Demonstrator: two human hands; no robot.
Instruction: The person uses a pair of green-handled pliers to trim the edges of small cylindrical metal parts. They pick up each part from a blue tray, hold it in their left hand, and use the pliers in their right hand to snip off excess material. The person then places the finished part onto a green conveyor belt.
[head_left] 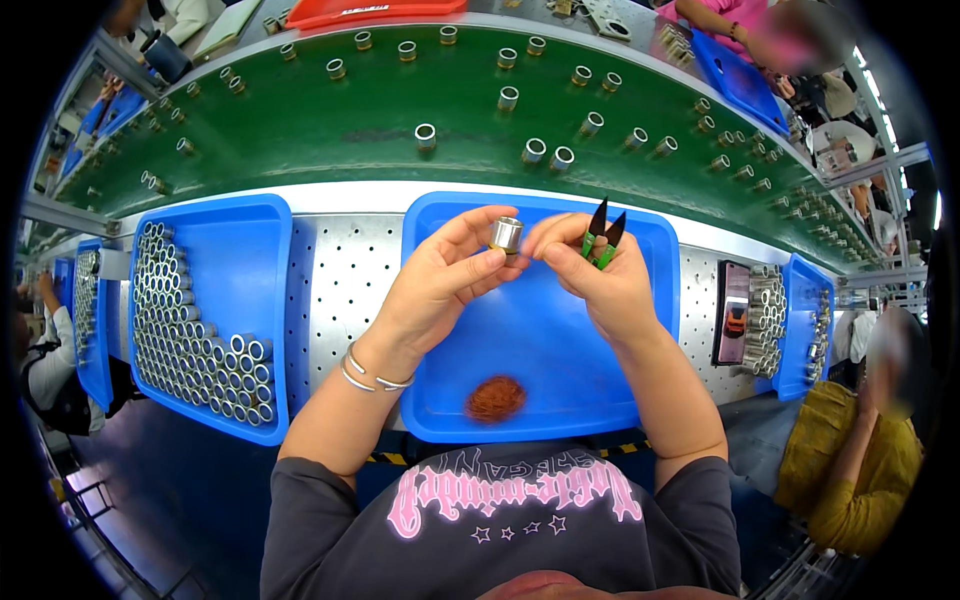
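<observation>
Over the blue tray (530, 345), my left hand (435, 275) pinches a short, shiny metal sleeve (507, 234) between thumb and fingers, its round opening facing up. A coppery edge shows at the sleeve's bottom. Beside it, my right hand (600, 275) has green-handled snips (600, 245) tucked in its fingers, their two black pointed blades apart and directed away from me. The right thumb and forefinger come close together near the sleeve; whether they pinch something fine there is unclear. A reddish-brown tangle of what looks like fine wire (495, 399) lies in the tray's near part.
Beyond the tray, a green conveyor belt (380, 185) carries many scattered metal sleeves. At left, another blue tray (290, 330) holds rows of sleeves. To the right are a phone (733, 313) and more sleeves (766, 312). Other people sit around the line, one in yellow (850, 470).
</observation>
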